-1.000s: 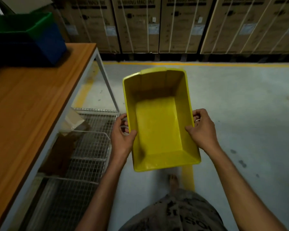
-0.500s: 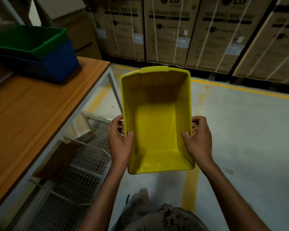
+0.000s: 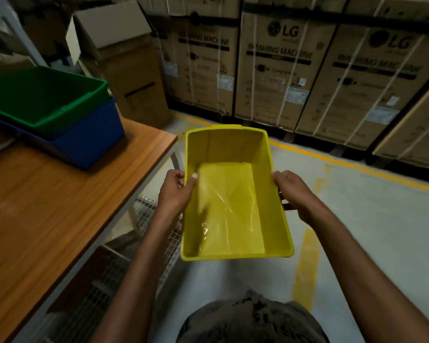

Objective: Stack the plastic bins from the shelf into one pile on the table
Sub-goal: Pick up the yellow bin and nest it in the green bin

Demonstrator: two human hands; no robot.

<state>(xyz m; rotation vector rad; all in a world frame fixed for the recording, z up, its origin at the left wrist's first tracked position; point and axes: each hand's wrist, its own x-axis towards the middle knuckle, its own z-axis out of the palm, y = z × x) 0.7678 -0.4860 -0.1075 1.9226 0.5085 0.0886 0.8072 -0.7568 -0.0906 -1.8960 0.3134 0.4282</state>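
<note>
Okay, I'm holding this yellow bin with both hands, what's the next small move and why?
Probably carry the yellow bin left and forward until it is over the green bin. Both the left hand and the right hand grip its long sides, open side up, off the table's edge. The green bin already sits nested in the blue bin, so that pile looks like the place for it.

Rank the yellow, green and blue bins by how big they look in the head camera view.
1. Yellow bin, largest-looking, though it is held nearest the camera.
2. Green bin and blue bin: unsure, since green sits nested inside blue, hiding most of it.
</note>
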